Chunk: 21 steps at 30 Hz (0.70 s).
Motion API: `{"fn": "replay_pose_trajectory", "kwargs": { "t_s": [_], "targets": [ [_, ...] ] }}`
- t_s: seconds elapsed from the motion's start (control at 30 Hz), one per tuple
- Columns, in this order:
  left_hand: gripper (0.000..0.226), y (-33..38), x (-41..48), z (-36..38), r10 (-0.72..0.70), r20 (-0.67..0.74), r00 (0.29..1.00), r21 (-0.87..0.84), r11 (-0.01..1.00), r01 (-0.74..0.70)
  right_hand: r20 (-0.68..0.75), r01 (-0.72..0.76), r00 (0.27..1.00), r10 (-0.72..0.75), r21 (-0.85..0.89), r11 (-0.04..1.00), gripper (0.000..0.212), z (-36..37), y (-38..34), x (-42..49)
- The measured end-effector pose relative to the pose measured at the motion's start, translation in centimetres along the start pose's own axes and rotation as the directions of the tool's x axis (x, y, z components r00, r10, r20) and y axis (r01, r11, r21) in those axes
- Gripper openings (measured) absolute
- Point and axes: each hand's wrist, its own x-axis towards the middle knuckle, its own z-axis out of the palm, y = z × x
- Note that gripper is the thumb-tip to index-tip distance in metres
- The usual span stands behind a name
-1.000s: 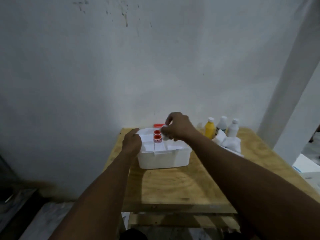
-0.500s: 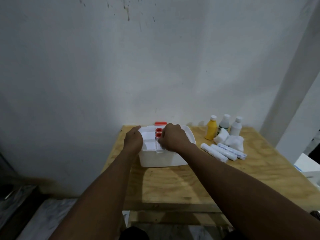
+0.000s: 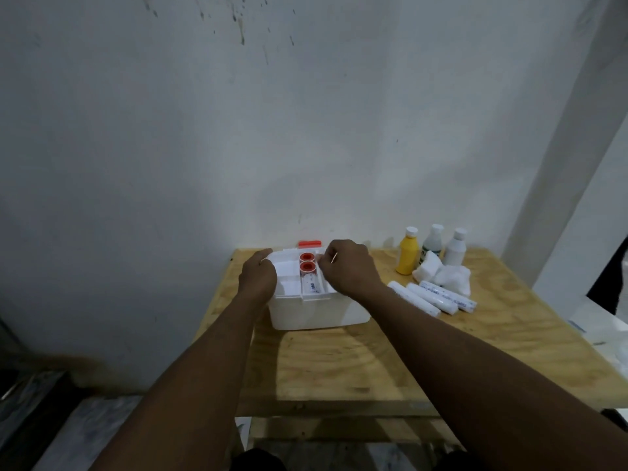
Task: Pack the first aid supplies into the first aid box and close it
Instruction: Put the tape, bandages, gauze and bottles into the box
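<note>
Gripping the left rim of the white box (image 3: 316, 312), our left hand (image 3: 257, 278) curls its fingers over the edge. The box stands on the table (image 3: 339, 368) near the wall. Our right hand (image 3: 350, 266) is over the right side of the box's tray, fingers bent (whether they pinch anything we cannot tell). Two red-cored tape rolls (image 3: 307, 261) sit in the middle slot, a wrapped bandage (image 3: 312, 285) just in front. To the right lie three bandage rolls (image 3: 431, 297), white pads (image 3: 441, 275) and three bottles (image 3: 432, 244).
</note>
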Motion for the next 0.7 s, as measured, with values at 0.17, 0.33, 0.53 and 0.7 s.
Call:
{"fn": "replay_pose_trajectory", "kwargs": {
  "t_s": [0.17, 0.33, 0.53, 0.7],
  "targets": [
    [0.047, 0.0, -0.1, 0.6, 0.005, 0.005, 1.000, -0.004, 1.000, -0.005, -0.116, -0.054, 0.992, 0.055, 0.017, 0.998, 0.016, -2.6, 3.1, 0.8],
    [0.047, 0.3, -0.8, 1.6, 0.010, 0.046, 0.999, -0.030, 1.000, -0.009, -0.263, -0.297, 0.915, 0.307, 0.078, 0.952, 0.025, -5.4, 8.3, 2.3],
    [0.045, 0.9, -1.5, 3.2, -0.029, 0.060, 0.998, -0.109, 0.993, 0.035, -0.043, -0.529, 0.845, 0.533, -0.212, 0.821, 0.049, -6.0, 14.1, 2.4],
    [0.041, 1.1, -1.6, 3.6, -0.063, 0.060, 0.996, -0.209, 0.975, 0.075, 0.050, -0.472, 0.856, 0.514, -0.329, 0.818, 0.038, -5.5, 15.8, 3.3]
  ]
}}
